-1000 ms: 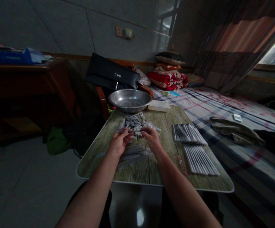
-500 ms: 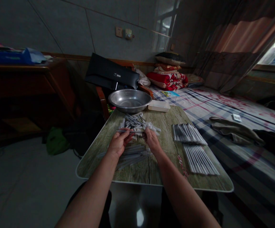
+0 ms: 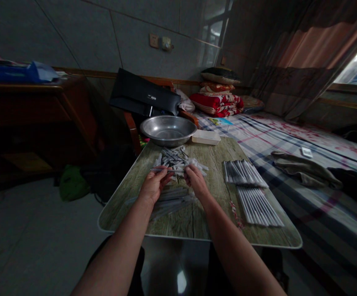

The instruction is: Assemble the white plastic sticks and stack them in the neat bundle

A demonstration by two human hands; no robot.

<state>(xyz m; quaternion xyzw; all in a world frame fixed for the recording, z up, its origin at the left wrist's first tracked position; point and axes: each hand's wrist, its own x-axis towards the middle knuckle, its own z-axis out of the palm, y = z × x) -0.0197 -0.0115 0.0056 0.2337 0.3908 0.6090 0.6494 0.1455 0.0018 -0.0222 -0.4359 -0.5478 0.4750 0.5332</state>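
Note:
A slim grey pen (image 3: 177,170) lies crosswise between my hands, above the table. My left hand (image 3: 154,186) pinches it toward its left end, fingers closed. At the other end my right hand (image 3: 196,181) grips it with thumb and fingertips, covering that tip. Just beyond is a loose heap of small whitish and dark pen parts (image 3: 173,155). Clear, thin tubes (image 3: 169,201) lie nearer me, partly under my hands. On the right, finished-looking pens with dark tips (image 3: 244,172) sit in a row, with a second row of white pens (image 3: 260,206) below.
At the table's (image 3: 209,222) far end stand a steel basin (image 3: 169,130) and a white plastic tray (image 3: 206,137). Behind them a black monitor-like panel (image 3: 144,94) leans on a wooden chair. A bed with a checked sheet (image 3: 242,127) borders the right side.
My right hand has shifted slightly left along the pen, closer to my left hand, its fingers more curled. The left hand keeps nearly the same place.

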